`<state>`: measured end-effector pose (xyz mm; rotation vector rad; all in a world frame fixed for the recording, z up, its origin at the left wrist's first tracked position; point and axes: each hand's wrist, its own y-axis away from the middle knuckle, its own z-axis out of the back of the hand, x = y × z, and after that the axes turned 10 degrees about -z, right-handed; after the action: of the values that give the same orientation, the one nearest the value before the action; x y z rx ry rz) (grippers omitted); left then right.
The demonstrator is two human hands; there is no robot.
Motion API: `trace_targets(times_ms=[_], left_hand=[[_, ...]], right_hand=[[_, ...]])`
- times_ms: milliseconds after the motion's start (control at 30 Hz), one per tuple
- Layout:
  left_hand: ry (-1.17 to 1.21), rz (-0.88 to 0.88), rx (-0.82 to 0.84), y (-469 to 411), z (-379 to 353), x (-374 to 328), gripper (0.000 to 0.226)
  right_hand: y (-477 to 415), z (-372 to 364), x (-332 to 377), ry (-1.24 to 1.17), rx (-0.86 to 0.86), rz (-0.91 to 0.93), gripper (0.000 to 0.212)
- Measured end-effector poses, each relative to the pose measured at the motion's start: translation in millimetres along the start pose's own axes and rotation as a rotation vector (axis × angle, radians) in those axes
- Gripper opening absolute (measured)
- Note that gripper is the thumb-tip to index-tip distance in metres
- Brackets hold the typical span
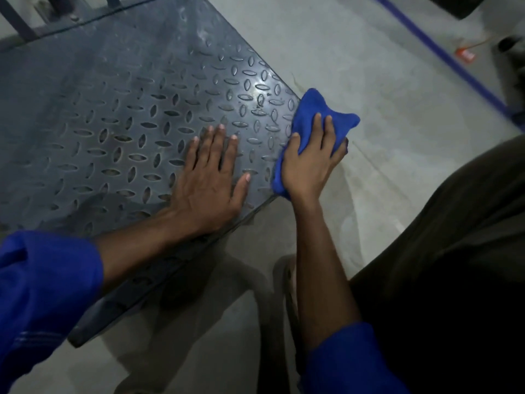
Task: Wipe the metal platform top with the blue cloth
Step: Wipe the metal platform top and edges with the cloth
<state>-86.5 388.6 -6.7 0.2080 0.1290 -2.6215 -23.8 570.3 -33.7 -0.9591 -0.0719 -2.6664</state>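
Note:
The metal platform point(119, 115) is a dark grey tread plate with raised oval studs, filling the upper left. My left hand point(208, 180) lies flat on it, fingers spread, near the near right corner. My right hand point(309, 160) grips the bunched blue cloth point(315, 112) and presses it against the platform's right edge, at the corner. Part of the cloth hangs past the edge over the floor.
Grey concrete floor point(397, 95) surrounds the platform. A blue floor line point(443, 52) runs diagonally at the upper right, with a small orange object point(466, 54) beyond it. Dark fabric of my clothing point(454, 265) fills the lower right. Metal posts point(17, 21) rise at the platform's far end.

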Motion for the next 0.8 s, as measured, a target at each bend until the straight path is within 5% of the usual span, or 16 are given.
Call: trace_targets(times_ms=[200,367,567,800], left_hand=[[0.010,-0.004,-0.002,-1,-1,2,0.084],[-0.009,0.046,0.024,-24,-2,5,0.090],[0.002,0.129,0.007,-59,5,43,0.090],[-0.053,0.198,-0.002,-82,8,61,0.089]], right_hand=[[-45,9,6,0.045,0.117,-0.055,0.057],[-7,9,3,0.123,0.041,0.066,0.065],[-39,5,29,0.275,0.115,-0.063,0.055],[-94,-53,130,0.282,0.364,0.213,0.057]])
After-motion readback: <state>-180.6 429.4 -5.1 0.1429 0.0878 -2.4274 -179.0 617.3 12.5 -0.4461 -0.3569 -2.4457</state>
